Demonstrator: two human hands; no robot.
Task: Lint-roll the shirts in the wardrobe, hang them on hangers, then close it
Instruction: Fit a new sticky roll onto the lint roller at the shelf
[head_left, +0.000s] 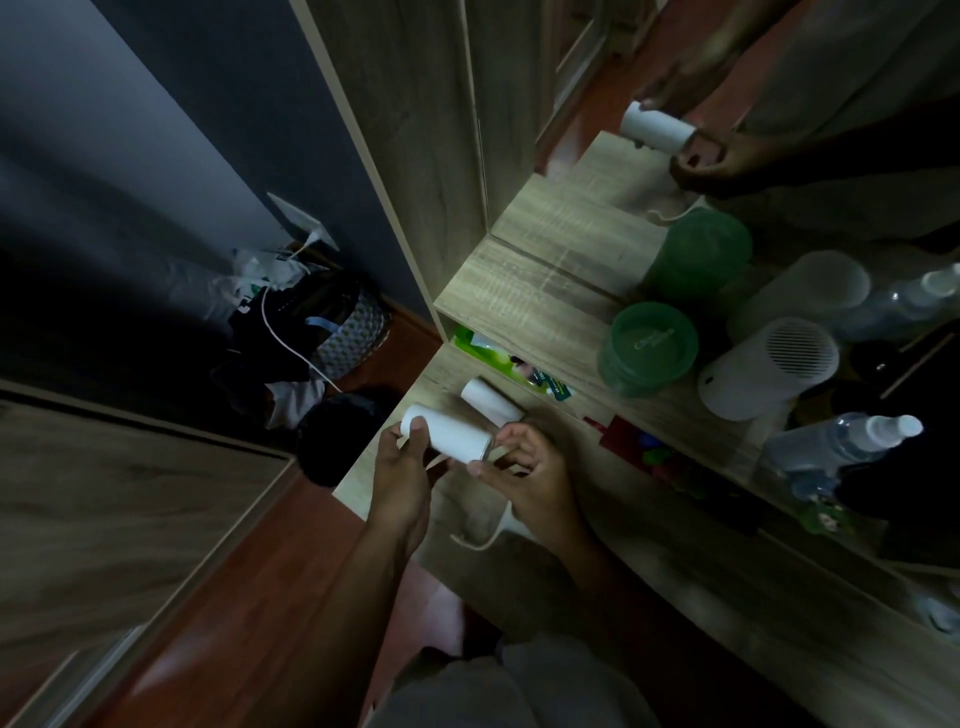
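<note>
Lint roller (449, 434) in both hands

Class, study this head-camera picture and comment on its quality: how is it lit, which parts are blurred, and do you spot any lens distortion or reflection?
Head view: dim overall, with the far left wall and lower right corner nearly black; straight cabinet edges bow and lean, a wide-angle effect; the mirror at top right repeats the white roll and hands, smeared by blur; the left hand and right hand are fairly sharp.

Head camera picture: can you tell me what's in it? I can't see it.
Two hands hold a white lint roller above a wooden shelf: left hand grips the roll, right hand pinches its end. A spare roll lies nearby.
</note>
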